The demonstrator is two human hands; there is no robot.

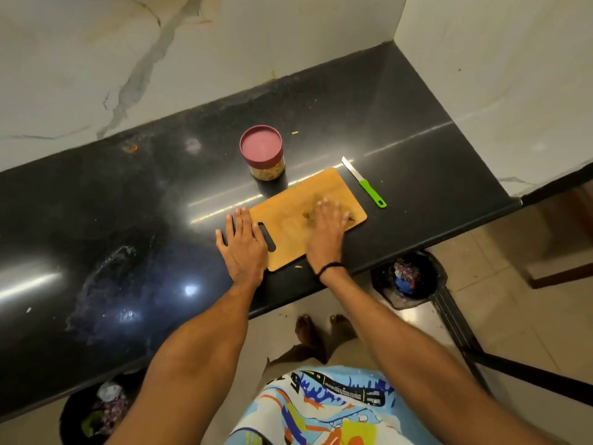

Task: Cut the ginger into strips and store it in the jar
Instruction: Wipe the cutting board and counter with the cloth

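A wooden cutting board (288, 203) lies on the black counter (128, 220). My right hand (325, 229) lies flat on the board with straight fingers, and small ginger scraps (306, 215) show beside it. My left hand (242, 244) rests flat at the board's handle end, fingers spread. Behind the board stands a clear jar (263, 155) with its maroon lid on and yellowish pieces inside. A green-handled knife (364, 182) lies on the counter to the right of the board, held by nobody.
A marble wall runs behind and to the right of the counter. A black bin (409, 279) with waste stands on the floor below the counter's right end, another bin (99, 409) at lower left. A small scrap (294, 133) lies near the jar.
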